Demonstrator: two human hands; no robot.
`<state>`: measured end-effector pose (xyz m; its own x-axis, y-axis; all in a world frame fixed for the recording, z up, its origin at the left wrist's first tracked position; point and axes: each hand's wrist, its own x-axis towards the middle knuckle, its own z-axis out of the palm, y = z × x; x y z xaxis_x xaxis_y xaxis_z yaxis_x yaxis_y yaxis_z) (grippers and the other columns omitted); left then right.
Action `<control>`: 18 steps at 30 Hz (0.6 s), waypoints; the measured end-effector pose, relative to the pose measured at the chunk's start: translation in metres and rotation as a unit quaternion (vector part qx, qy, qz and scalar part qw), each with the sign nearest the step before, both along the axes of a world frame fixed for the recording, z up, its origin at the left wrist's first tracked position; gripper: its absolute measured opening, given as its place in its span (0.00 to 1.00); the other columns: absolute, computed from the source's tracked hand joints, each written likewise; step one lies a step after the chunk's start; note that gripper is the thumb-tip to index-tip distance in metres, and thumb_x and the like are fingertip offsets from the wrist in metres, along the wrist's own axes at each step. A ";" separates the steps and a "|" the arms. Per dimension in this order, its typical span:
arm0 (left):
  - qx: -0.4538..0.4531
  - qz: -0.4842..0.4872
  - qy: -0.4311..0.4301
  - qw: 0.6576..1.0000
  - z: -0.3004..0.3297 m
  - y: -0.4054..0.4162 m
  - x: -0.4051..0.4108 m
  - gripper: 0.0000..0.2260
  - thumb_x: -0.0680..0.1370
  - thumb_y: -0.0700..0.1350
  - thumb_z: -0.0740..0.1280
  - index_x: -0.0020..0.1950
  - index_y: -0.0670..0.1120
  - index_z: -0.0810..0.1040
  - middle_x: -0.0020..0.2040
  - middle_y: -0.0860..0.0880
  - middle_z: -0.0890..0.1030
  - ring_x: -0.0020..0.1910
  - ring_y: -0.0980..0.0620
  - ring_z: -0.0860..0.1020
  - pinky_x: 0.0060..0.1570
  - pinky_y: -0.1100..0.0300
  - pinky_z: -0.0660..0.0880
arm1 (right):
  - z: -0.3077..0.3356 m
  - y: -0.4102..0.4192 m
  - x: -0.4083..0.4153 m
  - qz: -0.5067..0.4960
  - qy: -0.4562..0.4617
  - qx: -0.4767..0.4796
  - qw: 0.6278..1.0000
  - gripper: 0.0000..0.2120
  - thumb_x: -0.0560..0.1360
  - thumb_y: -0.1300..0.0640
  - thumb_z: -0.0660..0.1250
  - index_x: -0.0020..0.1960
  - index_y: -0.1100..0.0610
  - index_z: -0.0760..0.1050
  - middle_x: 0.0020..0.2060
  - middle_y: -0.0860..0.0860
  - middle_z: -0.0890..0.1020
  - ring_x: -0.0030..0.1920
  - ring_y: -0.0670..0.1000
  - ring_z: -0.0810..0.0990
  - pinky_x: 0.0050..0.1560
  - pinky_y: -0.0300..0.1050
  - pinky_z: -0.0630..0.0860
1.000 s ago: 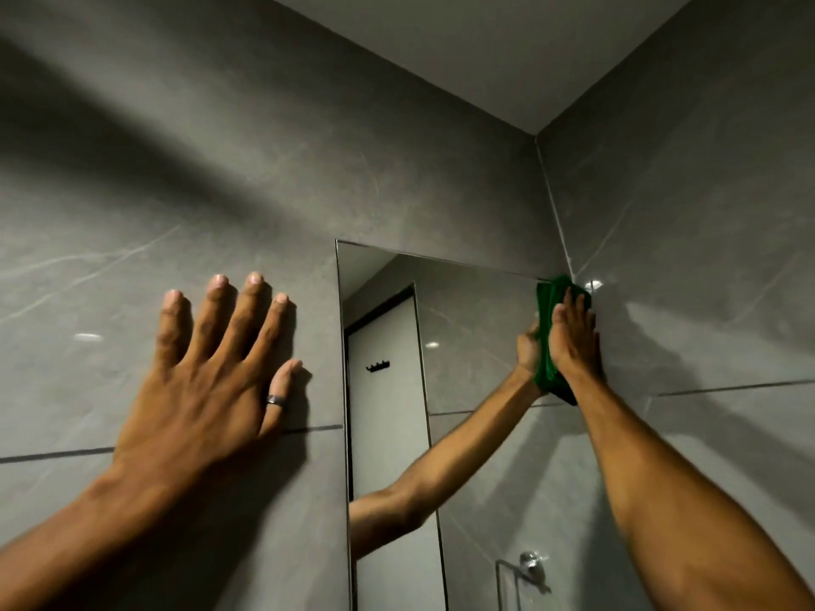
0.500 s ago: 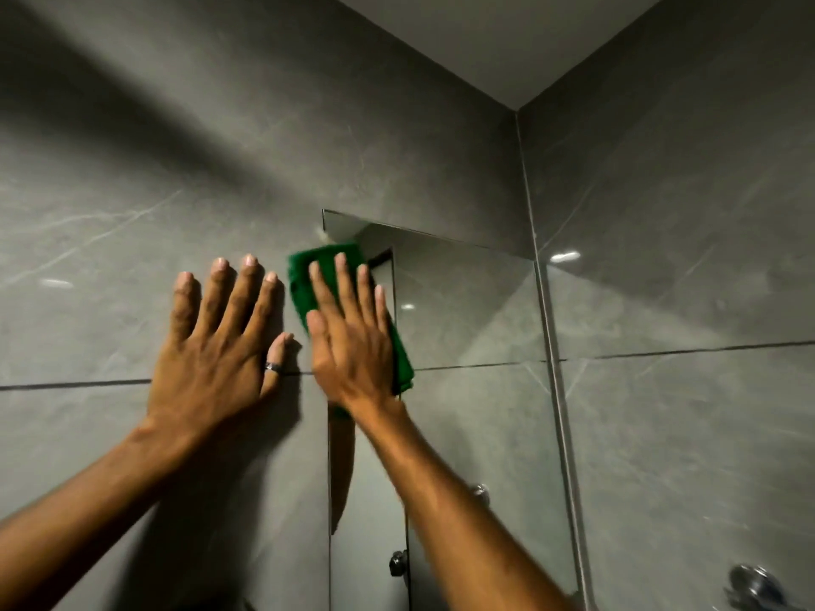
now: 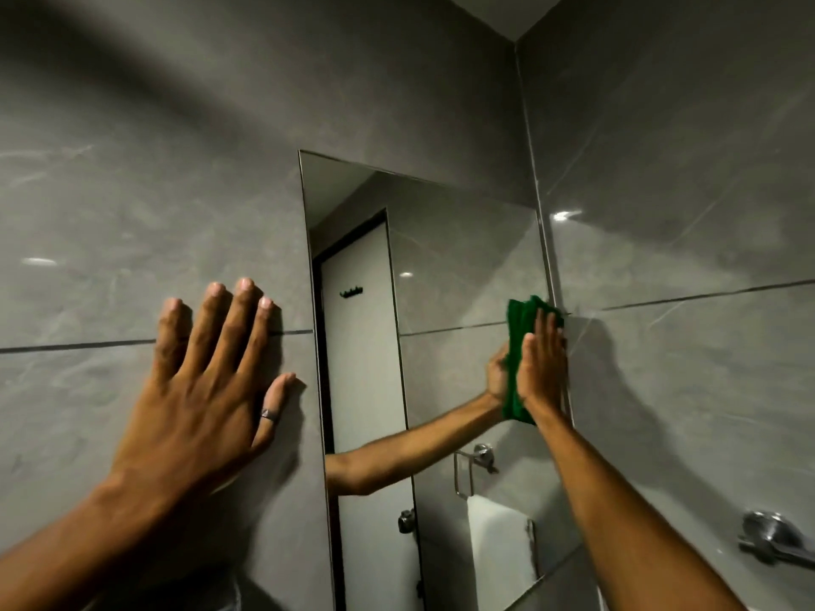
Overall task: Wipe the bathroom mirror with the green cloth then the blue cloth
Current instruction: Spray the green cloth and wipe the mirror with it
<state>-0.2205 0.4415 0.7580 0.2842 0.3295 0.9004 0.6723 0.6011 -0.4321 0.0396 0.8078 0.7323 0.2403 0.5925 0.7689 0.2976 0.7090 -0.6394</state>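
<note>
Grey tiled wall [image 3: 132,191]: left hand [image 3: 194,407] braced, fingers spread. Right hand [image 3: 542,363], fingers together, presses green cloth [image 3: 514,346] at mirror [image 3: 441,258] right edge. Green pass underway; next stroke probably lower.

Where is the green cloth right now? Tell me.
In the head view, the green cloth is at the mirror's right edge, pressed flat under the right hand.

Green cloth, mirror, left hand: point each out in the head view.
green cloth [image 3: 533,310], head view, on its top fold.
mirror [image 3: 463,266], head view, on the bare upper glass.
left hand [image 3: 207,390], head view, on the back of the hand.
</note>
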 end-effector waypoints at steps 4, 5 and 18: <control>0.004 0.008 0.002 1.000 0.002 0.004 -0.003 0.38 0.80 0.63 0.50 0.83 0.42 0.50 0.85 0.40 0.48 0.84 0.38 0.47 0.81 0.35 0.46 | -0.022 0.009 0.002 -0.012 0.046 -0.085 0.995 0.24 0.85 0.52 0.45 0.80 0.53 0.49 0.81 0.52 0.51 0.81 0.56 0.49 0.80 0.53 0.45; 0.005 0.009 0.005 1.000 0.003 0.004 -0.004 0.38 0.80 0.63 0.50 0.83 0.42 0.50 0.85 0.40 0.48 0.84 0.38 0.46 0.81 0.35 0.46 | -0.027 -0.002 -0.005 -0.013 0.042 -0.084 0.996 0.24 0.85 0.51 0.45 0.80 0.53 0.49 0.81 0.53 0.50 0.81 0.55 0.48 0.80 0.53 0.44; -0.035 -0.028 -0.036 0.998 0.005 0.000 0.014 0.36 0.82 0.63 0.45 0.83 0.42 0.48 0.84 0.39 0.49 0.84 0.40 0.47 0.82 0.41 0.39 | -0.100 -0.229 -0.136 0.036 -0.179 0.211 0.960 0.27 0.82 0.45 0.45 0.80 0.47 0.48 0.81 0.50 0.49 0.81 0.55 0.45 0.79 0.59 0.42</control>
